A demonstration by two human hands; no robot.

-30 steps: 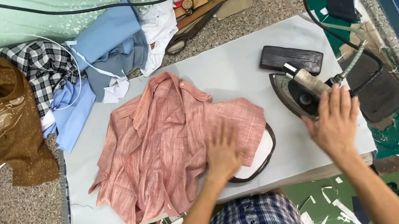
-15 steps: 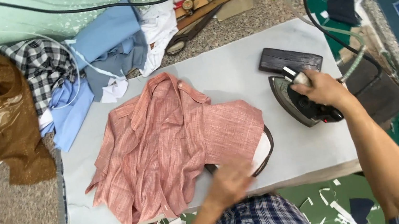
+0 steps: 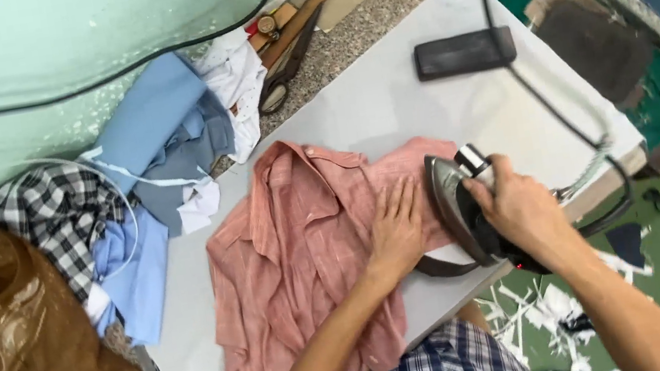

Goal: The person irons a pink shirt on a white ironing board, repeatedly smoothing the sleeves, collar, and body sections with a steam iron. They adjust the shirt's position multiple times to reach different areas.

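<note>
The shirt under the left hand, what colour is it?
The shirt is salmon pink with a fine woven texture, seen in the head view.

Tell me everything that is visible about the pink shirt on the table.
The pink shirt is a salmon woven fabric with a faint check, a collar and small buttons. It lies crumpled and partly spread on the grey table, its lower end hanging over the near edge. The left hand presses flat on it, and the iron, held by the right hand, rests on its right edge.
</note>
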